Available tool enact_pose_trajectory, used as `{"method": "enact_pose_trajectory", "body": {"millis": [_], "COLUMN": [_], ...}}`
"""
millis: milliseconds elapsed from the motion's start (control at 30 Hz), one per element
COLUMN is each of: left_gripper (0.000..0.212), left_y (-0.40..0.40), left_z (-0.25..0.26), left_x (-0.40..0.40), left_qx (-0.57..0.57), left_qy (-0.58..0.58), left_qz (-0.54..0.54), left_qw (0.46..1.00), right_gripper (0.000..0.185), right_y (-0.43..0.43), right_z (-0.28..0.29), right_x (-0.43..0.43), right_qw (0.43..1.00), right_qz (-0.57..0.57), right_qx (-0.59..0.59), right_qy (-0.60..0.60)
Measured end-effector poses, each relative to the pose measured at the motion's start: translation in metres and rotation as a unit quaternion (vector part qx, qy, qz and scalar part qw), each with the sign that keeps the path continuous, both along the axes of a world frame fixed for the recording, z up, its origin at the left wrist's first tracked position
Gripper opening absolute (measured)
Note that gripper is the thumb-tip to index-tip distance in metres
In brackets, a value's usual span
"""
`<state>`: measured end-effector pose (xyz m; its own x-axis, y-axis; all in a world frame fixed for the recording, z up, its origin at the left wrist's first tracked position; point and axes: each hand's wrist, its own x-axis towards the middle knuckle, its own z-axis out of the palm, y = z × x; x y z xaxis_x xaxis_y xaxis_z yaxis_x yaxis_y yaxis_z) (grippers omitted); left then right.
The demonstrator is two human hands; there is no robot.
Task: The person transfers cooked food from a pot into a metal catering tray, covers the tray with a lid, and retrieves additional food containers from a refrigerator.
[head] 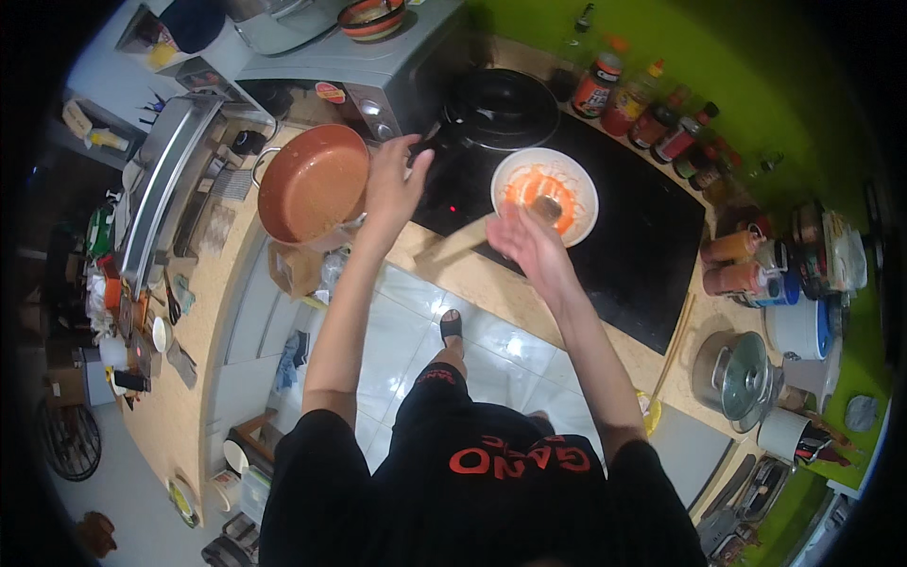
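My left hand (394,186) is beside the right rim of a pot (312,188) with a reddish-brown inside. Its thumb and forefinger are apart, close to the black handle (429,133) of a covered pan. My right hand (533,248), slightly blurred, is over the near rim of a white bowl (590,177) smeared with orange sauce (528,186). A dark spoon-like end (547,208) lies inside the bowl. A pale wooden handle-like piece (453,244) slants from the right fingertips over the counter edge; whether they grip it is unclear.
A black induction cooktop (623,283) lies under the bowl, with the black-lidded pan (503,106) at its back. Sauce bottles (641,117) line the green wall. Chopsticks (673,347) and a glass-lidded steel pot (716,368) are at right. A microwave (375,92) stands behind.
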<state>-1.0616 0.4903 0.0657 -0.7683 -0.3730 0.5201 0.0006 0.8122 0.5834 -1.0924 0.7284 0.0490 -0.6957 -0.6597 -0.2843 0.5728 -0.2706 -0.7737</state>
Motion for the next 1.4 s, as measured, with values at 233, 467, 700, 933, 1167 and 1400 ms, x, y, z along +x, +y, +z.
{"method": "enact_pose_trajectory", "body": {"millis": [233, 467, 700, 933, 1167, 1400], "left_gripper": [0.058, 0.060, 0.056, 0.045, 0.023, 0.032], "left_y": [-0.029, -0.032, -0.039, -0.076, -0.085, -0.087], "left_z": [-0.013, -0.030, -0.014, -0.011, 0.016, 0.027], "left_x": [-0.096, -0.138, -0.148, -0.171, -0.189, -0.173], "left_qx": [0.081, 0.049, -0.022, 0.048, 0.323, 0.435], "left_qy": [-0.286, -0.332, -0.341, -0.255, -0.349, -0.367], "left_qz": [-0.080, -0.087, -0.081, -0.174, -0.140, -0.117], "left_qw": [0.951, 0.938, 0.936, 0.950, 0.869, 0.814], "right_gripper": [0.033, 0.029, 0.026, 0.046, 0.025, 0.026], "right_y": [-0.157, -0.189, -0.187, -0.201, -0.227, -0.249], "right_z": [-0.045, -0.065, -0.088, -0.057, -0.070, -0.051], "right_x": [-0.080, -0.101, -0.106, -0.096, -0.097, -0.087], "right_qw": [0.978, 0.959, 0.950, 0.951, 0.946, 0.924], "right_qz": [-0.086, -0.099, -0.108, -0.134, -0.184, -0.177], "right_qx": [0.022, -0.020, -0.021, 0.106, 0.049, -0.037], "right_qy": [-0.191, -0.264, -0.292, -0.258, -0.262, -0.336]}}
